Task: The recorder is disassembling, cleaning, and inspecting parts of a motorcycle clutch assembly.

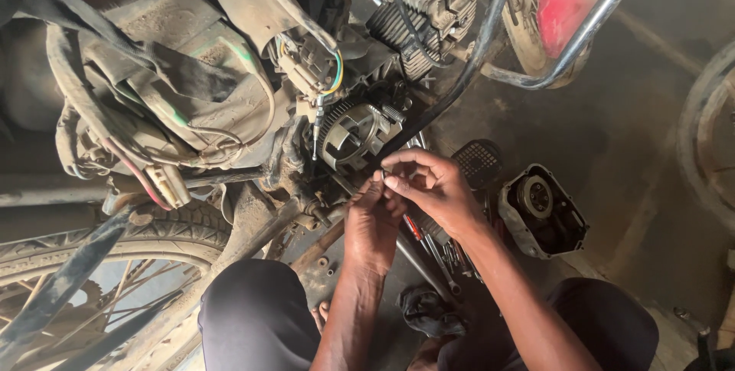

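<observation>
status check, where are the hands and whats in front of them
Left hand and right hand together, fingers pinching something too small to identify. Exposed clutch just above. Removed engine cover on floor to the right.

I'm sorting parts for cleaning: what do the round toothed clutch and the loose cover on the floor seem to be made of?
Clutch: looks like bare cast metal, grey with a dull sheen, dark and greasy at the teeth. Cover: also seems cast metal, matte grey rim under dust, darker and oily inside. Both hands meet just below the clutch.
</observation>
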